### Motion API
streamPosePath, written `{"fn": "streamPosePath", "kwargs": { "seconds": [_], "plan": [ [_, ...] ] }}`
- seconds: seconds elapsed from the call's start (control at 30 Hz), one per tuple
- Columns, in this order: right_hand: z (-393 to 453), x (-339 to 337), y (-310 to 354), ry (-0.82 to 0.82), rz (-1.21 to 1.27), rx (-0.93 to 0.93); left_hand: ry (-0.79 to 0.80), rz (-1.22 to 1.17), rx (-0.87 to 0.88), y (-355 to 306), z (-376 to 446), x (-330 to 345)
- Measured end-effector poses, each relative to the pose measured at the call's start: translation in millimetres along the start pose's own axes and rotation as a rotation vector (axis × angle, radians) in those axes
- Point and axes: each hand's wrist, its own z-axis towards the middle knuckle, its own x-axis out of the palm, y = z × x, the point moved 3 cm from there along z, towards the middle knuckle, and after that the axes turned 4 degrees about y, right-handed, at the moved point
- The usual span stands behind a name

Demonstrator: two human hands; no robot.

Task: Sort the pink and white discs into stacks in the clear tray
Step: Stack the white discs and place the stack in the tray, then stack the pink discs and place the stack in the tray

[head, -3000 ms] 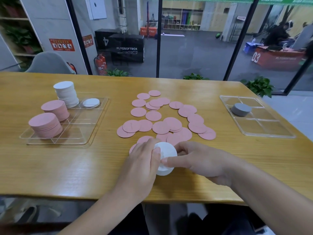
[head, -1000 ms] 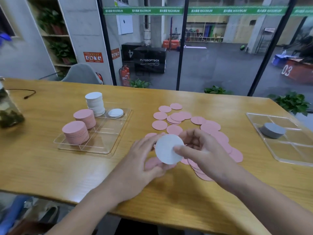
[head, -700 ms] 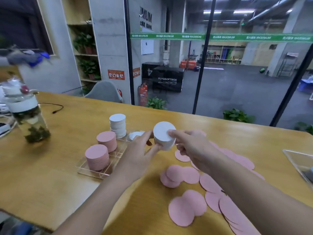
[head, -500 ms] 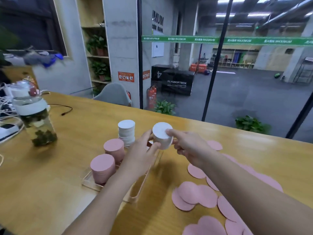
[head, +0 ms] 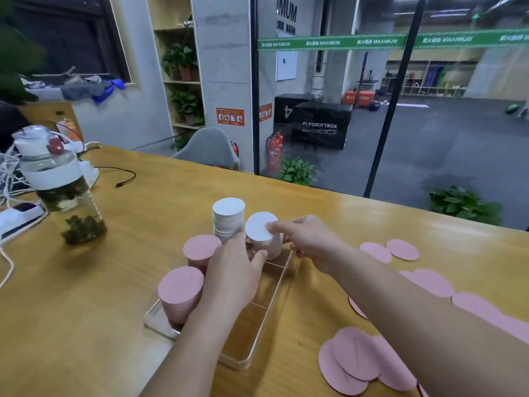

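1. Lowering a white stack [head: 264,239] into the clear tray [head: 269,305], at 12 o'clock from me: both hands hold it, left hand [head: 232,276] cupping its side, right hand [head: 306,242] with a finger on top.
2. I'd keep it level and let go only once it sits flat.
3. Tight spot: the taller white pile [head: 228,219] is just beside it at 10 o'clock, and the pink stacks [head: 180,293] sit under the left wrist.
4. Open room's toward 3 o'clock, short of the loose pink discs [head: 357,362].

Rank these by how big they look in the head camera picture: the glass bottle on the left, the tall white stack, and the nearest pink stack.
1. Glass bottle, clearly largest.
2. and 3. Nearest pink stack and tall white stack: the pink looks wider, the white taller. The pink one sits closer to the camera, so I would not rank them.
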Motion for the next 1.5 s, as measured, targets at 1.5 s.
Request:
{"fn": "streamPosePath", "kwargs": {
  "seconds": [1.5],
  "plan": [
    [-371.8, -132.3, -172.9, -0.385, -0.756, -0.275, 0.517, 0.444, 0.523, -101.9, -225.6, 105.9]
  ]
}}
